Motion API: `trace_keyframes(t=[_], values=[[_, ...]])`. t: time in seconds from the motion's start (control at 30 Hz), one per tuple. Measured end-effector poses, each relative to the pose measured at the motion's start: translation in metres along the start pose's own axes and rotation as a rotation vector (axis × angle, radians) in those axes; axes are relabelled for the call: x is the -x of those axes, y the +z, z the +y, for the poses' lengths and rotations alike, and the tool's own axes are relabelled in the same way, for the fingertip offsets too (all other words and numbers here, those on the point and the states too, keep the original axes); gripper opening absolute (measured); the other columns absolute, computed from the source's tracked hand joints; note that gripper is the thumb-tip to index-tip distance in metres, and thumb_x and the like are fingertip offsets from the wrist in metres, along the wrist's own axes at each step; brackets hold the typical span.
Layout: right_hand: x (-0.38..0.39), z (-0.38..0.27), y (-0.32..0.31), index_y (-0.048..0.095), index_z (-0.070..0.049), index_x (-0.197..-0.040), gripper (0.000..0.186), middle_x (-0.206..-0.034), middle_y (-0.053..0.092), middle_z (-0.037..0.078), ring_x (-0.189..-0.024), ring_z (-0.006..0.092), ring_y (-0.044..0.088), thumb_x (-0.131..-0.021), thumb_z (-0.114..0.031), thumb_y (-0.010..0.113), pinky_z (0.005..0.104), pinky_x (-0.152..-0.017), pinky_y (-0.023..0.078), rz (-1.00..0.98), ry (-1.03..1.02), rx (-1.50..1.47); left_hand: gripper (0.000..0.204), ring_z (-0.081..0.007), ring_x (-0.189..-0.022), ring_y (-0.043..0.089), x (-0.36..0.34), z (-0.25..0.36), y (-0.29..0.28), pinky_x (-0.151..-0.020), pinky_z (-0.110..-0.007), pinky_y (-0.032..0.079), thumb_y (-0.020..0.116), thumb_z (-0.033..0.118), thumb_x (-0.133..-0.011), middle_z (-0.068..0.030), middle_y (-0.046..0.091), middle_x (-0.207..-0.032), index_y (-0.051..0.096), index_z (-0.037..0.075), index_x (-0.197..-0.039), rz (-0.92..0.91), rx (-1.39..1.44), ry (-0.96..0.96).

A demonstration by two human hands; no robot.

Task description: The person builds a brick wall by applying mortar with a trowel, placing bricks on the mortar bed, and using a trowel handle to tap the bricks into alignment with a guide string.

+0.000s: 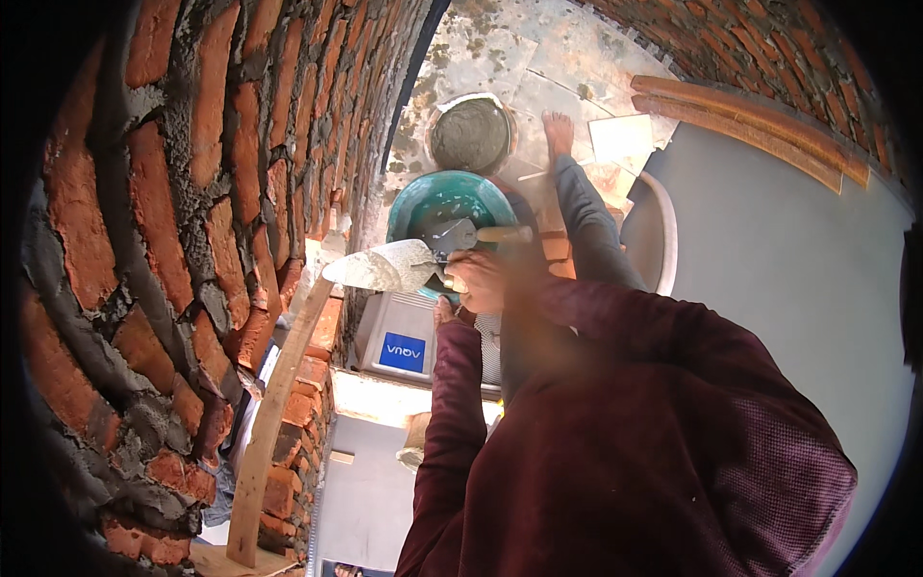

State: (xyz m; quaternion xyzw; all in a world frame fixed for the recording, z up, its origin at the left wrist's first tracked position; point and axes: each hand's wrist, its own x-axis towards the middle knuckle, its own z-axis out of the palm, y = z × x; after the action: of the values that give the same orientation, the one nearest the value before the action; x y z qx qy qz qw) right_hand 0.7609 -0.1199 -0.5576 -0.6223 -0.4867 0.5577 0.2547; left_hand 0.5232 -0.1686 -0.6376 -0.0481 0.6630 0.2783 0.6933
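My right hand [478,279] is closed round the handle of a trowel. Its long blade [377,268] points left towards the brick wall and looks pale and mortar-smeared. Just below it, my left hand [444,312] is close to the near rim of a teal basin [409,205]; its fingers are mostly hidden behind the sleeve and right hand. A second trowel [452,234], with a dark grey blade and a wooden handle, lies over the basin. Beyond the basin stands a round container of grey mortar [470,135].
A rough brick wall [221,250] rises close on my left, with a wooden plank [279,423] leaning by it. A grey plastic box [385,317] sits under the basin. My bare foot [558,133] is on the tiled floor; wooden boards [750,125] lie at far right.
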Motion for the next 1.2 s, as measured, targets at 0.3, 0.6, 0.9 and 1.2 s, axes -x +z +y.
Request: trace_keyframes(t=[0.3, 0.6, 0.9, 1.2], values=[[-0.014, 0.006, -0.021, 0.067, -0.001, -0.106, 0.047, -0.110, 0.063, 0.016, -0.107, 0.0336, 0.059, -0.062, -0.015, 0.064, 0.0430, -0.095, 0.045, 0.050, 0.034, 0.049, 0.026, -0.0354, -0.086, 0.065, 0.008, 0.006, 0.056, -0.078, -0.051, 0.060, 0.062, 0.029, -0.095, -0.0114, 0.055, -0.087, 0.050, 0.007, -0.100, 0.223, -0.118, -0.038], [-0.027, 0.018, -0.037, 0.065, 0.003, -0.113, 0.053, -0.117, 0.061, 0.019, -0.114, 0.0335, 0.057, -0.063, -0.015, 0.064, 0.0411, -0.099, 0.044, 0.038, 0.037, 0.059, 0.027, -0.0413, -0.092, 0.063, 0.006, 0.002, 0.080, -0.085, -0.056, 0.058, 0.061, 0.023, -0.095, -0.0123, 0.052, -0.087, 0.047, 0.000, -0.103, 0.189, -0.040, -0.038], [-0.032, 0.023, -0.038, 0.064, 0.004, -0.112, 0.052, -0.114, 0.063, 0.019, -0.112, 0.0337, 0.058, -0.064, -0.015, 0.063, 0.0409, -0.098, 0.045, 0.030, 0.051, 0.027, 0.030, -0.0394, -0.095, 0.063, 0.006, 0.001, 0.080, -0.087, -0.053, 0.058, 0.058, 0.024, -0.097, -0.0123, 0.053, -0.089, 0.048, -0.001, -0.110, 0.191, -0.094, -0.030], [-0.035, 0.024, -0.042, 0.064, 0.005, -0.114, 0.052, -0.118, 0.062, 0.020, -0.113, 0.0346, 0.057, -0.066, -0.015, 0.062, 0.0403, -0.099, 0.044, 0.047, 0.066, 0.031, 0.027, -0.0353, -0.093, 0.063, 0.002, 0.002, 0.081, -0.091, -0.054, 0.056, 0.057, 0.023, -0.097, -0.0127, 0.056, -0.089, 0.049, -0.001, -0.105, 0.172, -0.082, -0.068]])
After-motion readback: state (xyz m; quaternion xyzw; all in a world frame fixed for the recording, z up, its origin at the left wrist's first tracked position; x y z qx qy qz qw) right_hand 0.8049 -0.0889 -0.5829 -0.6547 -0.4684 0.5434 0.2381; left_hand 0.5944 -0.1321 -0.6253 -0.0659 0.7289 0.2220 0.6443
